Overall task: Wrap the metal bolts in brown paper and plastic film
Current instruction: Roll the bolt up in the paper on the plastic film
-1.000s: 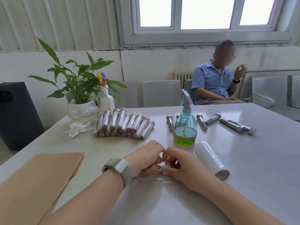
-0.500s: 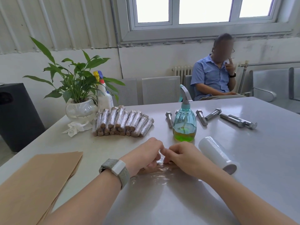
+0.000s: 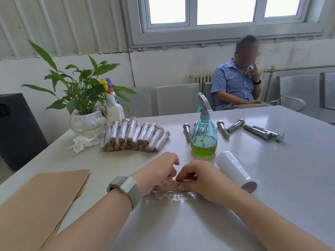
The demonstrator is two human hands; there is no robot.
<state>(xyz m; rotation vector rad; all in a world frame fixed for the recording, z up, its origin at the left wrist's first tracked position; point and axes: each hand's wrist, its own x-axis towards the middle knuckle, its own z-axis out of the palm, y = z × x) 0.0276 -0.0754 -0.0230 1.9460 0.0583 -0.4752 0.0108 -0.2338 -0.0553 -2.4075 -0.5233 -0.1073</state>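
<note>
Both hands sit a little nearer the body than a second ago, with more clear film bunched on the table beneath them, and the film roll lies slightly farther right. Left hand (image 3: 159, 173) and right hand (image 3: 196, 179) meet fingertip to fingertip, fingers curled, pinching a paper-wrapped bolt (image 3: 174, 183) that is mostly hidden between them; only a brown sliver and glinting film show. A loose sheet of plastic film (image 3: 172, 197) spreads toward the body from under the knuckles, crinkled and flat on the table (image 3: 272, 178).

Just right lies the film roll (image 3: 235, 171); behind it stands a spray bottle (image 3: 204, 140). Finished wrapped bolts (image 3: 135, 135) are stacked at the far left, bare bolts (image 3: 261, 131) wait at the far right, and brown paper sheets (image 3: 41, 200) lie at the near left.

Judging from the slack, the film could crease on itself or cling to the table rather than the bundle. If the pinch loosens, the paper layer may unroll inside. A careless elbow could send the roll off.
</note>
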